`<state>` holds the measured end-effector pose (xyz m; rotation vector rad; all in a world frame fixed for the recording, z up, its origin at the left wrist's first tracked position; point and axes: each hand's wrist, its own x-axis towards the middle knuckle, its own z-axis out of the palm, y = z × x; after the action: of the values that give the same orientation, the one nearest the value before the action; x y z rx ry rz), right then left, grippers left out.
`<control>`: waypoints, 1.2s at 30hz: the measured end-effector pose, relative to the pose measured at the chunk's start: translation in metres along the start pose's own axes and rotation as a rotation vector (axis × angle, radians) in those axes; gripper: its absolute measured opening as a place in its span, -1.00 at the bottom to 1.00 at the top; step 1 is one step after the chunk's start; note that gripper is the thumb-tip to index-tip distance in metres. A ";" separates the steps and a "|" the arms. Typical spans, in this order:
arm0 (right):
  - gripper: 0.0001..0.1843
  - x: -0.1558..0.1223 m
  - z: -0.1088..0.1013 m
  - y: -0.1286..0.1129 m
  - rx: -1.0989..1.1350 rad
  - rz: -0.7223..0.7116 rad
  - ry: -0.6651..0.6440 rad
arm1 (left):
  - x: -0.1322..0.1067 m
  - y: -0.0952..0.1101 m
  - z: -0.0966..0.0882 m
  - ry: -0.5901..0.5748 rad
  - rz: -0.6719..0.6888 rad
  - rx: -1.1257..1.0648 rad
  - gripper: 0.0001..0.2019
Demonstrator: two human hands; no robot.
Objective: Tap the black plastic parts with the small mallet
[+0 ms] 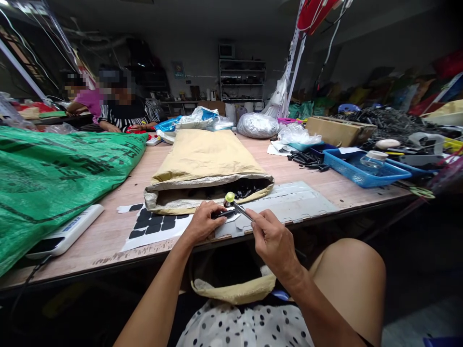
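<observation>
Yellow-tipped hammer (242, 210) gripped in right hand (274, 237), head (229, 198) near black piece (228, 213) pinched in left hand (203, 220)

Lettering: none legible

Green sack (68, 164), left end of counter (108, 236): large black characters (88, 166) printed across it, creased and skewed by the folds; wording not made out. White device (77, 231), near edge of counter toward the left corner, partly under the sack: blue lettering (73, 224) on its upper face, too blurred to read. Poster (178, 69) on back wall, beyond the counter's far edge: too small and dim to read.
</observation>
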<state>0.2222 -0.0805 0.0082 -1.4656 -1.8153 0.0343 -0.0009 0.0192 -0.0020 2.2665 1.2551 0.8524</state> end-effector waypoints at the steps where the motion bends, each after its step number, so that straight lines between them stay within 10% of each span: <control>1: -0.51 0.000 0.001 -0.002 -0.009 -0.009 -0.001 | 0.000 -0.001 0.000 -0.005 -0.010 -0.012 -0.79; 23: -0.53 -0.008 0.005 0.002 -0.150 0.071 0.000 | 0.001 0.002 0.000 -0.012 -0.061 -0.041 -0.75; 36: -0.60 0.000 -0.022 0.063 -0.431 0.320 0.090 | 0.001 0.002 -0.003 -0.038 -0.053 -0.042 -0.75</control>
<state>0.2861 -0.0691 -0.0059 -2.0149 -1.5586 -0.2746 -0.0009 0.0191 0.0017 2.1966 1.2623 0.8051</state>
